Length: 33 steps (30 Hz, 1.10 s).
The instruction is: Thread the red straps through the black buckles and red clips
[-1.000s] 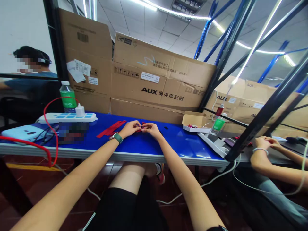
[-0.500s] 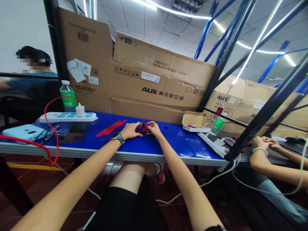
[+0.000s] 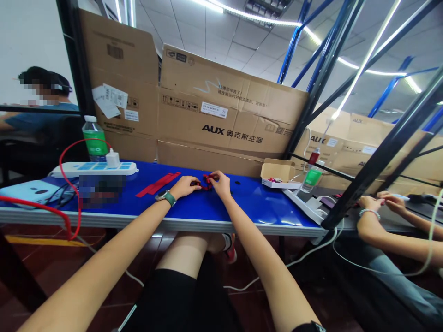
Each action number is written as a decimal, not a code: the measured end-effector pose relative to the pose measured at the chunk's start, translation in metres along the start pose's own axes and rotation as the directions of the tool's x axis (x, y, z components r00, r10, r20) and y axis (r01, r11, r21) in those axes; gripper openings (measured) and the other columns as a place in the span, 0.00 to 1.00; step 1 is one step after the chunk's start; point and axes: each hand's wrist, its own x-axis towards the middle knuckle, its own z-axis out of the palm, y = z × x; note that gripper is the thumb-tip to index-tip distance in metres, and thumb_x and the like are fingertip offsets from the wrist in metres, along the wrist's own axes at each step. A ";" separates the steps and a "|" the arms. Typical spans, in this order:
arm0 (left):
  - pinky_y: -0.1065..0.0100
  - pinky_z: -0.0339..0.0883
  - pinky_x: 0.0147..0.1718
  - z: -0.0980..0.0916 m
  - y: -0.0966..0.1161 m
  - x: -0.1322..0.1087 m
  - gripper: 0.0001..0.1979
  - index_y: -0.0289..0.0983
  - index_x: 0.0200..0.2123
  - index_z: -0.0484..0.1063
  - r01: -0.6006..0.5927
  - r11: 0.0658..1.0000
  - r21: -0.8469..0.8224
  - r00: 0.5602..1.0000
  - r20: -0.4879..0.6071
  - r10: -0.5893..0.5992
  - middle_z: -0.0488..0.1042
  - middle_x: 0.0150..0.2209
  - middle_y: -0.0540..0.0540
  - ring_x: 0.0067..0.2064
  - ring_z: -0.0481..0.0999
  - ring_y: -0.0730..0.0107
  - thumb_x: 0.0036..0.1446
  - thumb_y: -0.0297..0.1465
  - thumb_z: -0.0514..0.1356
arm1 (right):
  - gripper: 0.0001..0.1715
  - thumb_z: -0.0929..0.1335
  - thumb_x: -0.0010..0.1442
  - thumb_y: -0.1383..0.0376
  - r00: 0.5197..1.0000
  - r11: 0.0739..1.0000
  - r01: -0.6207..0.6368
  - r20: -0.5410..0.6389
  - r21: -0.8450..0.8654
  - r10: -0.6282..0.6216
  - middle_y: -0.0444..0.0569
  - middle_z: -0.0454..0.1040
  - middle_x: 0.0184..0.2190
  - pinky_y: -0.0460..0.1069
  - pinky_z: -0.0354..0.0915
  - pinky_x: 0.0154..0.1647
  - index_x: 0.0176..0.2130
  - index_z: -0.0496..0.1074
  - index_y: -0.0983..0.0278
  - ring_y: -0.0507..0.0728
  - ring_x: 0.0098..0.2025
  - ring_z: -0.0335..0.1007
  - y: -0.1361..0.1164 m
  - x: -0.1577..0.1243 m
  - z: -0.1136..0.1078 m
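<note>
Left hand [image 3: 183, 186] and right hand [image 3: 219, 183] pinch small red strip [image 3: 206, 182], center of blue table [image 3: 263, 205].
Both curled closed on it; flat red strips [image 3: 157, 183] lie just left.

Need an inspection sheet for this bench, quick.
Surface: blue table, light metal front edge.
Job's things: small red piece, tangled-looking, between the hands; red strips lying to its left.
Clutter: power strip, water bottle, small open carton.
Hands: left hand and right hand both pinch the piece.
Cables: red cable looping off the table; white cable below it.
Surroundings: stacked AUX cartons; co-worker's hands at the next bench.
</note>
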 end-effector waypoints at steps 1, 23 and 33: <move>0.61 0.71 0.47 0.000 0.001 0.001 0.17 0.40 0.41 0.82 0.012 0.998 -0.054 1.000 -0.014 -0.013 0.83 0.41 0.43 0.43 0.80 0.56 0.52 0.43 0.65 | 0.08 0.69 0.57 0.66 0.998 0.998 0.055 0.032 0.004 -0.055 0.45 0.79 0.36 0.50 0.69 0.49 0.40 0.74 0.59 0.56 0.39 0.76 -0.003 -0.001 0.000; 0.60 0.71 0.46 -0.006 -0.002 0.006 0.25 0.36 0.34 0.83 0.083 0.946 -0.312 0.963 -0.220 -0.157 0.84 0.38 0.43 0.43 0.81 0.52 0.53 0.54 0.63 | 0.12 0.64 0.68 0.64 0.939 0.935 0.341 0.076 -0.103 -0.334 0.52 0.76 0.38 0.48 0.68 0.46 0.42 0.77 0.62 0.56 0.39 0.73 -0.021 -0.012 0.009; 0.55 0.71 0.53 0.000 -0.005 0.005 0.25 0.35 0.46 0.83 0.039 0.923 -0.382 0.992 -0.094 -0.081 0.82 0.46 0.40 0.49 0.81 0.48 0.53 0.48 0.66 | 0.10 0.65 0.66 0.68 0.916 0.887 0.400 0.087 -0.229 -0.391 0.49 0.73 0.32 0.46 0.64 0.41 0.35 0.75 0.63 0.55 0.36 0.70 -0.014 -0.009 0.011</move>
